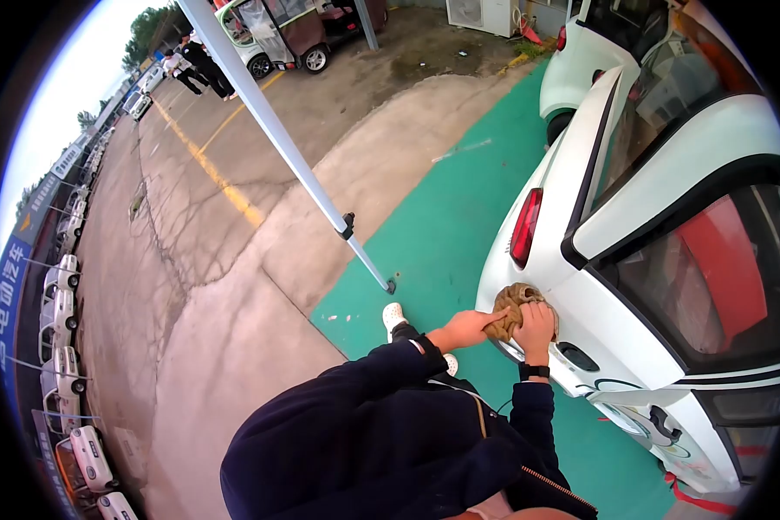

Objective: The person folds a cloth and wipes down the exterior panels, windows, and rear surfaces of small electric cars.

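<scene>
Outdoors, crossed from upper left to centre by a slanting pale pole [282, 139]. Lined along the left edge with parked white cars [65, 364]; at right, close by, a larger white car [615, 321]. Underfoot, green ground [446, 208] beside cracked concrete [217, 321]. Readable sideways on the blue sign [9, 295] at far left: “电动汽车”. Right of centre, below the red tail light [526, 227], bunched against bodywork, a brown cloth [515, 297]. Gripped under bent fingers of the right hand [536, 328]; touched also by the left hand [468, 329], with fingertips partly hidden; cannot tell how closed.
</scene>
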A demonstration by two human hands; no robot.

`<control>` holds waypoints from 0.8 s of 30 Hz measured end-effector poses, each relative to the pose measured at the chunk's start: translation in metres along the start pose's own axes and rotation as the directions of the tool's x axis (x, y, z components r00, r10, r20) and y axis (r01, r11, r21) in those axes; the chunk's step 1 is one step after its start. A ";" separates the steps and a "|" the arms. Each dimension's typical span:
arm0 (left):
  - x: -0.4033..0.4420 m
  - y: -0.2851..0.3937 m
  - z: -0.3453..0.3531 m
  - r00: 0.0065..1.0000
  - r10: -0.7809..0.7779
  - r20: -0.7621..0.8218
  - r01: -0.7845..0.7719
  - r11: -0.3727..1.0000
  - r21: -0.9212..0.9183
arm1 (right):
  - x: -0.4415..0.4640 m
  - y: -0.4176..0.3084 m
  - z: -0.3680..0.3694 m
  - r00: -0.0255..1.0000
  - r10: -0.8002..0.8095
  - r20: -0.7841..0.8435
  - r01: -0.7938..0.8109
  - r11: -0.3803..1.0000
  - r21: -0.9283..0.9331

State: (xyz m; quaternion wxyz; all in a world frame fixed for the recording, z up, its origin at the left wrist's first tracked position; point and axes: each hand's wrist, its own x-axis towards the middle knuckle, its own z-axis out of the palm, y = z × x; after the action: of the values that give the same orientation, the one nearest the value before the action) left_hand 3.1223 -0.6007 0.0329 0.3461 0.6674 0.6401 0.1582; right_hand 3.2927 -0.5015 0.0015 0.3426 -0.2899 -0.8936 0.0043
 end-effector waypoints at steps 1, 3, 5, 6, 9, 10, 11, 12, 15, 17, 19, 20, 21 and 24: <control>-0.011 -0.006 0.000 0.998 -0.030 0.057 0.021 0.990 0.143 | -0.013 -0.003 0.007 0.994 0.043 0.105 -0.058 0.987 0.148; -0.035 -0.023 0.007 1.000 0.001 0.004 -0.002 0.993 0.114 | -0.047 -0.017 0.024 0.912 0.205 0.356 -0.309 0.913 0.265; -0.056 -0.037 0.014 0.996 -0.023 -0.086 0.025 0.999 0.022 | -0.060 -0.036 0.030 0.898 0.123 0.422 -0.289 0.888 0.357; -0.066 -0.042 0.016 0.984 -0.061 -0.167 0.049 0.996 -0.073 | -0.062 -0.048 0.031 0.837 0.087 0.540 -0.323 0.876 0.359; -0.083 -0.055 0.013 0.965 -0.054 -0.258 0.020 0.991 -0.131 | -0.062 -0.077 0.047 0.659 -0.006 0.752 -0.340 0.890 0.305; -0.085 -0.053 0.006 0.975 -0.044 -0.219 0.038 0.999 -0.032 | -0.062 -0.088 0.057 0.605 -0.010 0.796 -0.348 0.896 0.276; -0.089 -0.050 0.002 0.975 -0.048 -0.219 0.042 0.999 -0.029 | -0.062 -0.095 0.065 0.605 -0.015 0.796 -0.348 0.894 0.281; -0.095 -0.033 -0.010 0.978 -0.017 -0.206 0.013 1.000 -0.022 | -0.047 -0.107 0.061 0.469 -0.025 0.883 -0.337 0.919 0.205; -0.096 -0.018 -0.016 0.958 0.162 -0.237 -0.164 0.986 0.012 | -0.049 -0.128 0.054 0.411 -0.007 0.912 -0.375 0.910 0.175; -0.098 0.011 -0.025 0.933 0.226 -0.278 -0.278 0.947 -0.162 | -0.059 -0.132 0.058 0.928 -0.149 0.342 -0.113 0.762 0.637; -0.099 0.020 -0.028 0.909 0.237 -0.342 -0.326 0.918 -0.228 | -0.041 -0.139 0.027 0.937 -0.122 0.328 -0.180 0.637 0.750; -0.102 0.025 -0.030 0.883 0.244 -0.402 -0.378 0.877 -0.297 | -0.041 -0.140 0.021 0.951 -0.076 0.300 -0.162 0.703 0.692; -0.108 0.031 -0.037 0.882 0.241 -0.404 -0.375 0.879 -0.295 | -0.039 -0.142 0.013 0.963 -0.031 0.268 -0.151 0.762 0.629; -0.132 0.061 -0.058 0.842 0.228 -0.488 -0.462 0.771 -0.438 | -0.044 -0.130 -0.017 0.891 0.106 0.441 -0.406 0.617 0.674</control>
State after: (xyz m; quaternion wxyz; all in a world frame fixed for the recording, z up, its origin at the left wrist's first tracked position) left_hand 3.1120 -0.7093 0.1453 0.3422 0.6025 0.4895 0.5294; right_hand 3.2630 -0.6361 0.0145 0.2579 -0.2432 -0.8054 0.4750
